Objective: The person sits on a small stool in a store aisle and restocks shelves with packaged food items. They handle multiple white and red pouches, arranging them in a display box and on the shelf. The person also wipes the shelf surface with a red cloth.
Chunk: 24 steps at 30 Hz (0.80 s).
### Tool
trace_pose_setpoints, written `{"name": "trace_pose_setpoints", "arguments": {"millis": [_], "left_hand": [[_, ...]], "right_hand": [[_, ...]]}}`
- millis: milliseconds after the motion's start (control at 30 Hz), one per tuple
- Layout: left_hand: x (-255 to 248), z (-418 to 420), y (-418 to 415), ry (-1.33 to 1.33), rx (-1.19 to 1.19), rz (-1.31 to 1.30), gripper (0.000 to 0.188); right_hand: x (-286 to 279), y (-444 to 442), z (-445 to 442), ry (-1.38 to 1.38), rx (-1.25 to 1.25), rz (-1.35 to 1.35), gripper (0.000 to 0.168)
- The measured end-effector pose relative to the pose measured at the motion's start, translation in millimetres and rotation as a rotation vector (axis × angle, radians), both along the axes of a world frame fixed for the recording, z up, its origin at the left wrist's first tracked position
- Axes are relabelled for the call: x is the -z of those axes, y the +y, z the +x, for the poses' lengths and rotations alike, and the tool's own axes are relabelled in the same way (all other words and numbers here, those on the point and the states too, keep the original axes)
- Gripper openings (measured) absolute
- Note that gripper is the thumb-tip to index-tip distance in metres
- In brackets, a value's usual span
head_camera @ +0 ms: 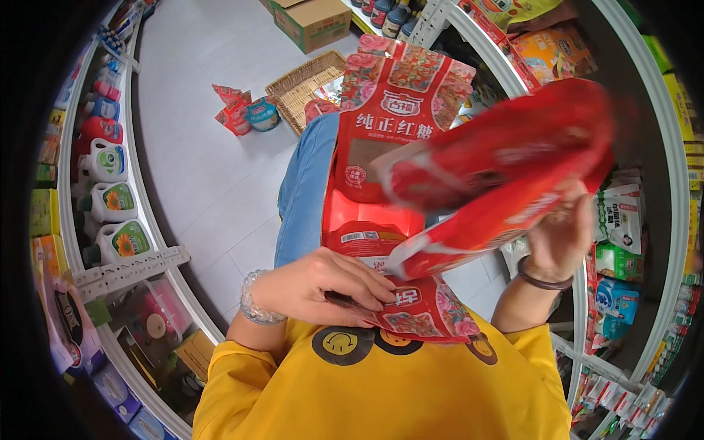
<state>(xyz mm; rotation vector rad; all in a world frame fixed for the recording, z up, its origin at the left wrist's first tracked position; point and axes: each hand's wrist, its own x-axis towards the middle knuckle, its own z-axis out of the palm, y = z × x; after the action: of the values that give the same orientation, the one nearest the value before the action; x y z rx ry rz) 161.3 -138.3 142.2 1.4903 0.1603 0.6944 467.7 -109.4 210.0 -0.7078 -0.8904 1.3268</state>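
My left hand [330, 289], with a beaded bracelet on its wrist, grips the edge of a red floral brown-sugar pouch [434, 313] close to my chest. My right hand [561, 236], wearing a dark bangle, holds red plastic pouches [495, 159] raised at the right; they are blurred, and how many there are I cannot tell. Between my hands an open red display carton [374, 212] rests on or by my jeans-clad leg. An upright floral pouch [396, 118] with a brown window stands at its far end. The fingertips of my right hand are partly hidden behind the pouches.
A wicker basket [297, 88] lies on the floor ahead, with small red and blue packets [261, 114] beside it. A cardboard box [313, 25] stands beyond. Shelves with detergent jugs [114, 202] curve along the left; shelves with bagged goods [619, 220] run along the right.
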Motion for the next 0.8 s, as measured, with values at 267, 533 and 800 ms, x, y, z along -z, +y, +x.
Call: {"name": "trace_pose_setpoints", "arguments": {"millis": [267, 533, 800], "left_hand": [[-8.3, -7.6, -12.5, -0.021, -0.034, 0.042, 0.019], [3.1, -19.6, -0.9, -0.362, -0.098, -0.117, 0.024], [33.7, 6.8, 77.0, 0.003, -0.741, -0.388, 0.059]], "right_hand": [[40.3, 57.1, -41.4, -0.039, -0.198, -0.173, 0.018], [61.8, 63.9, -51.0, -0.305, -0.152, -0.114, 0.049], [76.4, 38.5, -60.0, -0.089, -0.044, -0.229, 0.044]]}}
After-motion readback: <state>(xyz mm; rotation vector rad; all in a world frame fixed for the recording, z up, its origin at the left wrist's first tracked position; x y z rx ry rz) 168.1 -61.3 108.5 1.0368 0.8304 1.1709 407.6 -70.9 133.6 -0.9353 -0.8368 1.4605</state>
